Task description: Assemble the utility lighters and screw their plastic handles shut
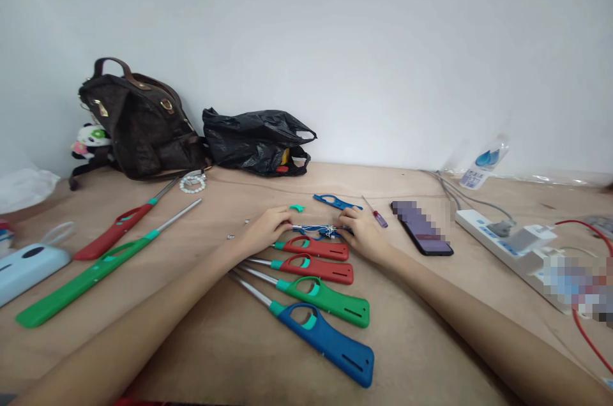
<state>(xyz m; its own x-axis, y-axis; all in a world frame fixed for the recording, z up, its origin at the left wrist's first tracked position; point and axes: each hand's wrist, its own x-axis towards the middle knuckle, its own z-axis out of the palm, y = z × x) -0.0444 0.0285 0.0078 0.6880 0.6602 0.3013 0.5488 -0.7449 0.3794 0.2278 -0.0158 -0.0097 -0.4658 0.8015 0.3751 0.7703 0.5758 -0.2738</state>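
Observation:
Between my hands lies an opened blue gas lighter [313,231], its inner parts and thin white wires showing. My left hand [267,227] is closed, fingertips pinching the left end of it. At the right end, my right hand [366,237] has its fingers closed on the lighter's body; the fingertips partly hide what they grip. Just beyond lies a loose blue lighter shell half [332,201], with a small turquoise trigger [297,207] to its left. A screwdriver [376,212] with a purple handle rests beyond my right hand.
Nearer lie two red lighters [330,249], a green lighter [342,305] and a blue lighter [335,345]. Leftward are another red [115,233] and green lighter [86,278]. A phone [424,233] and power strip [498,246] are right. Behind stand a backpack [143,125] and black plastic bag [253,138].

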